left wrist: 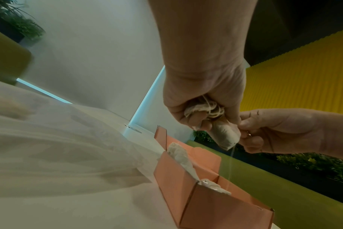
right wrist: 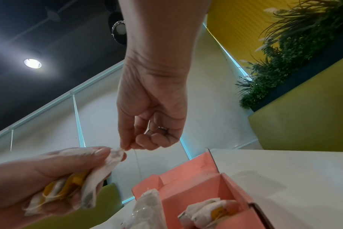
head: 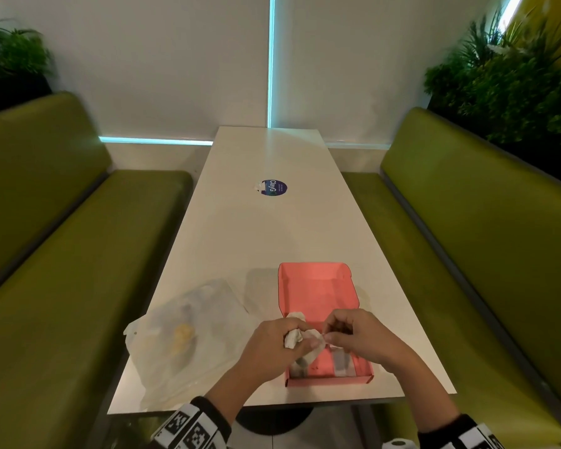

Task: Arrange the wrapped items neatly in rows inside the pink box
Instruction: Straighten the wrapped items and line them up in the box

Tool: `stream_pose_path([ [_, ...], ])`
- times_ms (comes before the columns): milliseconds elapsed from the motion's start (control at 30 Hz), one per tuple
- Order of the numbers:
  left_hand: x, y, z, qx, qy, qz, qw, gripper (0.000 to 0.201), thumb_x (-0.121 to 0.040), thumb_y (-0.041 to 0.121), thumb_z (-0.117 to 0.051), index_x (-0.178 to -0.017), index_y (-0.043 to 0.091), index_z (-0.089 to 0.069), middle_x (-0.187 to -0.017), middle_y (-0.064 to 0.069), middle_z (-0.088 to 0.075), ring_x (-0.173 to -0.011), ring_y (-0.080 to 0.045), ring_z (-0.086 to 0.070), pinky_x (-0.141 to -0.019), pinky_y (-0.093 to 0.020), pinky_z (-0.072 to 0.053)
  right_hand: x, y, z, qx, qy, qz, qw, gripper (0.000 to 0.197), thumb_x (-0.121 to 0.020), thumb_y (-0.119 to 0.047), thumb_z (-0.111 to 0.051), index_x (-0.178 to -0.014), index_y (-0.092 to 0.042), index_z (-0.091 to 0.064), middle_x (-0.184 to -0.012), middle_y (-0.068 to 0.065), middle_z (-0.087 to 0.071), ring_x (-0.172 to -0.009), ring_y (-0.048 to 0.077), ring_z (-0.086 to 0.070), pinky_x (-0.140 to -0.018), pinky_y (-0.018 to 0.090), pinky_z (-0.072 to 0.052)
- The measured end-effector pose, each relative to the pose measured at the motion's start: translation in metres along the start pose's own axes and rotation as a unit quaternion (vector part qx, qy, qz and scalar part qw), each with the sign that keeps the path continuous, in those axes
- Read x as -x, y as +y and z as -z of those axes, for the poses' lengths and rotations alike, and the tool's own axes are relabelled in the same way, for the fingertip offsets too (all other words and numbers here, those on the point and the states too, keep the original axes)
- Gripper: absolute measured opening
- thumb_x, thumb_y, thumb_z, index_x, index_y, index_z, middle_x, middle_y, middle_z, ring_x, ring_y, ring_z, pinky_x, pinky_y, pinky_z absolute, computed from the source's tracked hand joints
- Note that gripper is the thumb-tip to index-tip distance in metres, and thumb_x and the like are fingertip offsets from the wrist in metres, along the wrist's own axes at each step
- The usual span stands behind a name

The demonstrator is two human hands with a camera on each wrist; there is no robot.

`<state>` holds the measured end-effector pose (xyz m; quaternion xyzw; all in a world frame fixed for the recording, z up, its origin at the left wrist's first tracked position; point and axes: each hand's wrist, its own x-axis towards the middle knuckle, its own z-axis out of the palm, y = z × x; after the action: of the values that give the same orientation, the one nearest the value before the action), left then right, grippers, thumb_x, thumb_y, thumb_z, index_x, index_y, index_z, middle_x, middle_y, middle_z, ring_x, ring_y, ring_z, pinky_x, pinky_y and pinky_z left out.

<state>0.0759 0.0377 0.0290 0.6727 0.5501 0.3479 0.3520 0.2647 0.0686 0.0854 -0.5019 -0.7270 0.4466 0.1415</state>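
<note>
I judge I'm early in the job: the box [head: 318,288] sits open on the table [head: 272,222] before me, with only a few wraps [right wrist: 209,208] lying at its near end and the far part bare pink, so the rows are mostly still to lay. My left hand [head: 272,343] is curled round a small bundle [head: 293,338] held just above the box's near left corner, and my right hand [head: 353,335] pinches its tip between thumb and forefinger. The bag [head: 182,335] to my left seems to hold more, blurred yellow. The head view alone shows that bag and the bare floor of the box; the right wrist view alone shows yellow inside the wraps and a thin thread [right wrist: 138,162] hanging from my pinch; the left wrist view shows string bunched in my left fist.
</note>
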Motion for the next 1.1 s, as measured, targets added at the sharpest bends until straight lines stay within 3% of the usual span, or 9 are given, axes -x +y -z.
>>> stream_pose_path([
  [133,0.000,0.005,-0.003,-0.040,0.049,-0.010,0.998,0.028,-0.081,0.045,-0.067,-0.091,0.019,-0.072,-0.085,0.007,-0.067,-0.076,-0.008,-0.061,-0.070,-0.021,-0.049,0.000,-0.004,-0.004,0.015,0.027,-0.001,1.000,0.010,-0.086,-0.011,-0.063,-0.078,-0.017,-0.062,-0.080,-0.004,-0.062,-0.060,0.003,-0.056,-0.058,0.013,-0.046],
  [233,-0.001,0.004,-0.003,-0.050,0.109,0.006,0.993,0.022,-0.083,0.038,-0.068,-0.091,0.018,-0.073,-0.083,0.014,-0.061,-0.075,-0.004,-0.058,-0.067,-0.013,-0.045,0.001,-0.007,-0.005,-0.007,0.046,-0.028,0.999,0.005,-0.087,-0.011,-0.063,-0.082,-0.010,-0.063,-0.077,-0.004,-0.064,-0.055,0.007,-0.055,-0.053,0.016,-0.046],
  [433,0.000,0.012,0.000,-0.014,0.143,0.053,0.988,0.018,-0.087,0.037,-0.062,-0.087,0.022,-0.072,-0.070,0.017,-0.062,-0.064,0.001,-0.058,-0.059,-0.005,-0.040,0.008,-0.013,-0.013,-0.119,-0.041,-0.070,0.990,0.008,-0.091,-0.012,-0.058,-0.089,-0.006,-0.062,-0.067,0.002,-0.069,-0.043,0.013,-0.048,-0.047,0.022,-0.039],
  [567,-0.003,0.014,0.001,0.024,0.148,0.069,0.986,0.016,-0.089,0.037,-0.060,-0.078,0.028,-0.067,-0.069,0.017,-0.065,-0.066,0.000,-0.059,-0.063,-0.007,-0.041,0.008,-0.008,-0.026,-0.107,-0.089,-0.074,0.988,0.015,-0.092,-0.016,-0.056,-0.082,-0.012,-0.066,-0.069,0.003,-0.067,-0.040,0.007,-0.044,-0.047,0.018,-0.037],
  [700,-0.003,0.013,0.000,0.078,0.158,0.074,0.982,0.018,-0.090,0.034,-0.060,-0.082,0.022,-0.070,-0.064,0.012,-0.063,-0.056,-0.004,-0.054,-0.065,-0.028,-0.050,0.007,-0.004,-0.037,-0.083,-0.139,-0.064,0.985,0.019,-0.093,-0.013,-0.052,-0.089,-0.008,-0.070,-0.069,-0.002,-0.068,-0.040,0.004,-0.046,-0.048,0.017,-0.035],
  [833,-0.002,0.016,-0.001,0.133,0.165,0.074,0.974,0.019,-0.090,0.031,-0.060,-0.080,0.018,-0.069,-0.060,0.010,-0.061,-0.054,-0.006,-0.053,-0.059,-0.025,-0.047,0.003,-0.002,-0.047,-0.077,-0.176,-0.073,0.979,0.019,-0.092,-0.015,-0.053,-0.089,-0.017,-0.071,-0.072,-0.002,-0.068,-0.042,0.004,-0.047,-0.049,0.016,-0.037],
  [933,-0.001,0.019,-0.001,0.166,0.144,0.087,0.972,0.017,-0.090,0.030,-0.060,-0.081,0.019,-0.069,-0.069,0.004,-0.064,-0.056,-0.011,-0.055,-0.057,-0.026,-0.049,-0.001,0.002,-0.051,-0.067,-0.176,-0.088,0.978,0.018,-0.092,-0.017,-0.054,-0.089,-0.017,-0.072,-0.070,-0.004,-0.068,-0.043,0.005,-0.047,-0.050,0.016,-0.038],
  [1000,0.000,0.018,0.000,0.170,0.125,0.097,0.973,0.017,-0.089,0.030,-0.061,-0.078,0.020,-0.069,-0.067,0.009,-0.064,-0.058,-0.011,-0.056,-0.061,-0.029,-0.049,-0.004,0.005,-0.050,-0.060,-0.153,-0.100,0.981,0.016,-0.091,-0.018,-0.055,-0.082,-0.017,-0.068,-0.067,-0.004,-0.066,-0.043,0.006,-0.046,-0.050,0.018,-0.038],
  [1100,0.001,0.017,0.001,0.168,0.099,0.107,0.975,0.019,-0.088,0.028,-0.064,-0.069,0.023,-0.066,-0.064,0.015,-0.062,-0.059,-0.008,-0.056,-0.064,-0.029,-0.049,-0.008,0.005,-0.042,-0.025,-0.100,-0.102,0.990,0.011,-0.089,-0.010,-0.053,-0.088,-0.013,-0.064,-0.069,0.000,-0.062,-0.043,0.004,-0.046,-0.050,0.017,-0.041],
])
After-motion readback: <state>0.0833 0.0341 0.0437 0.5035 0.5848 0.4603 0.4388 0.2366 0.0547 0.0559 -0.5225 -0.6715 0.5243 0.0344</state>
